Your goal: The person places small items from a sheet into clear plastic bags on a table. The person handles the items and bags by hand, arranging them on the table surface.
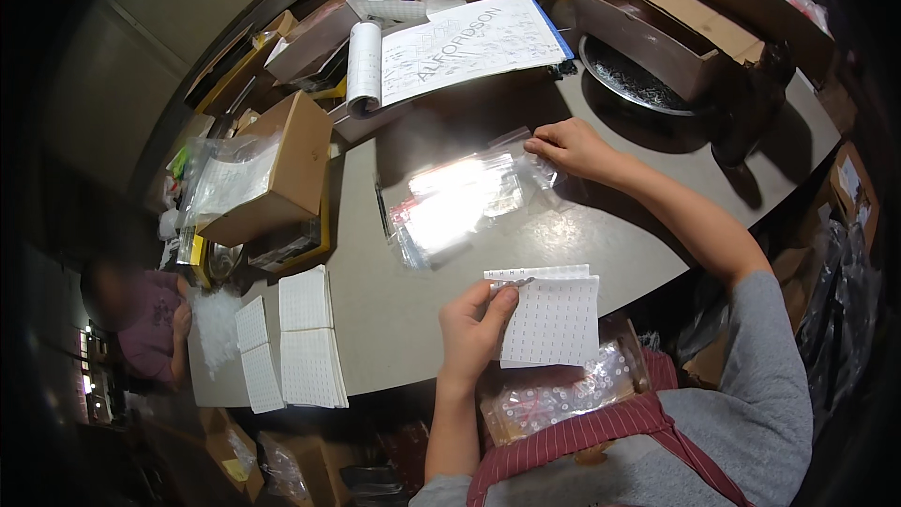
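Left hand grip clamped on label sheet, right hand pinching clear bags, cardboard boxes beside.

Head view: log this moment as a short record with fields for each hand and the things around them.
left hand: thumb and fingers pinch the top edge of a white label sheet, held up above the table edge
right hand: fingers grip the end of a pile of clear plastic bags on the grey table
lap: bag of small pieces
table left: stacks of white sheets, open cardboard box
table far: open notebook, metal tray
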Motion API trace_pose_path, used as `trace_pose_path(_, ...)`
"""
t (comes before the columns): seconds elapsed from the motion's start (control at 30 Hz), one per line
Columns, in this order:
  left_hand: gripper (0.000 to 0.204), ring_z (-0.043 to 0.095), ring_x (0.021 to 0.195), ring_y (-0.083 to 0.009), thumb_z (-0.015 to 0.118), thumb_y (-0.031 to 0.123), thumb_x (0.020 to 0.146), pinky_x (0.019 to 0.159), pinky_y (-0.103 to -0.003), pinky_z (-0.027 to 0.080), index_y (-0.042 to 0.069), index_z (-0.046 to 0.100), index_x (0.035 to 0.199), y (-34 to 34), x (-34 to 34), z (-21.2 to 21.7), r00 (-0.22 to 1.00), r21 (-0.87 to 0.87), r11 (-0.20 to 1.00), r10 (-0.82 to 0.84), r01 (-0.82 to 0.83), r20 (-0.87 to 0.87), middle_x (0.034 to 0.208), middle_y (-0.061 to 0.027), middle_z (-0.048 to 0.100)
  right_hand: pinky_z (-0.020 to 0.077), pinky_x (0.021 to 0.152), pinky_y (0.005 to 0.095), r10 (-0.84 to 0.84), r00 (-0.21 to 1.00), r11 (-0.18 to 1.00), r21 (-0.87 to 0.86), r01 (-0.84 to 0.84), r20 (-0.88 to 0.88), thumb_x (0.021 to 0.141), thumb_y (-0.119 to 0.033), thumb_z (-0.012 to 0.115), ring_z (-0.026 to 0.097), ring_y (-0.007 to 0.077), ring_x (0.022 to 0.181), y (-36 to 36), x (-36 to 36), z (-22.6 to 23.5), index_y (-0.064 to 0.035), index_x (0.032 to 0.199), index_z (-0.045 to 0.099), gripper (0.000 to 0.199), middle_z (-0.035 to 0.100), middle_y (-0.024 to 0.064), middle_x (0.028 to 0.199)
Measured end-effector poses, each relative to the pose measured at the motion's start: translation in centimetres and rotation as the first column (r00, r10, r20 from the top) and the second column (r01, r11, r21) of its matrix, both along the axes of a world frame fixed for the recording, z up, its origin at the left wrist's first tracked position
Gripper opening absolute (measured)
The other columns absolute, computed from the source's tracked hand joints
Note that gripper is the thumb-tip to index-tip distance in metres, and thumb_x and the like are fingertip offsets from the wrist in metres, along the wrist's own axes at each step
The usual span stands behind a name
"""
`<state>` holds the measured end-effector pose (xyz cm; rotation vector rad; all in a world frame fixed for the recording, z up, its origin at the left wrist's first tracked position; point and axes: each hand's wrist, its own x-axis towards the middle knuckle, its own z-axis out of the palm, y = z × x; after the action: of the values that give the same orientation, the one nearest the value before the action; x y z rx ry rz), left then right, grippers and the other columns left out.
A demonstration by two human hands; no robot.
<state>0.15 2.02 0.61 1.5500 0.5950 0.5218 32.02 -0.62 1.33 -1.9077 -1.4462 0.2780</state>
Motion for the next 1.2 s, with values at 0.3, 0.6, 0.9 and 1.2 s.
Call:
trace_pose_path(0.3, 0.025, 0.059, 0.081, -0.0076, 0.070, 0.019, 0.098, 0.072, -0.025, 0.049, -0.005, 0.073, 0.105, 0.1, 0.0, -0.2, 1.000, 0.003, 1.000, 0.016, -0.016, 0.004, 0.088, -0.0012, 0.071, 0.0535, 0.079, 0.0391, -0.261, 0.958, 0.965, -0.029, 0.260, -0.120, 0.099, -0.071, 0.044, 0.071, 0.0342, 0.083, -0.8, 2.0, 0.7, -0.0042, 0.095, 0.075, 0.074, 0.073, 0.0179, 0.083)
trace_pose_path(0.6, 0.025, 0.055, 0.076, -0.0055, 0.071, 0.019, 0.098, 0.066, -0.023, 0.045, -0.006, 0.072, 0.097, 0.1, 0.5, 0.1, 0.998, -0.034, 0.997, 0.062, -0.062, 0.000, 0.082, 0.0017, 0.067, 0.0499, 0.088, 0.0429, -0.115, 0.924, 0.950, 0.312, -0.005, 0.364, 0.087, -0.010, 0.068, 0.063, 0.0334, 0.099, -4.3, 0.1, 4.1, -0.0015, 0.109, 0.064, 0.024, 0.066, 0.0145, 0.105)
trace_pose_path(0.9, 0.025, 0.044, 0.065, -0.0022, 0.070, 0.016, 0.098, 0.054, -0.022, 0.035, -0.004, 0.068, 0.084, 0.1, 0.4, -0.4, 0.995, 0.041, 0.997, 0.054, -0.058, 0.088, 0.069, 0.0069, 0.055, 0.0519, 0.079, 0.0450, 0.383, 0.876, 0.902, 0.087, -0.423, 0.293, 0.072, -0.001, 0.069, 0.061, 0.0368, 0.093, -7.0, -12.9, 4.4, -0.0017, 0.098, 0.057, 0.029, 0.060, 0.0164, 0.096)
trace_pose_path(1.2, 0.026, 0.045, 0.065, -0.0032, 0.067, 0.017, 0.099, 0.055, -0.024, 0.036, -0.005, 0.068, 0.086, 0.7, 0.0, -1.0, 0.997, 0.050, 0.997, 0.053, -0.056, 0.049, 0.068, 0.0057, 0.055, 0.0508, 0.072, 0.0386, 0.391, 0.688, 0.791, 0.158, -0.591, 0.612, 0.068, -0.002, 0.067, 0.060, 0.0291, 0.085, -7.4, -12.6, 2.9, -0.0040, 0.088, 0.061, 0.021, 0.058, 0.0116, 0.088)
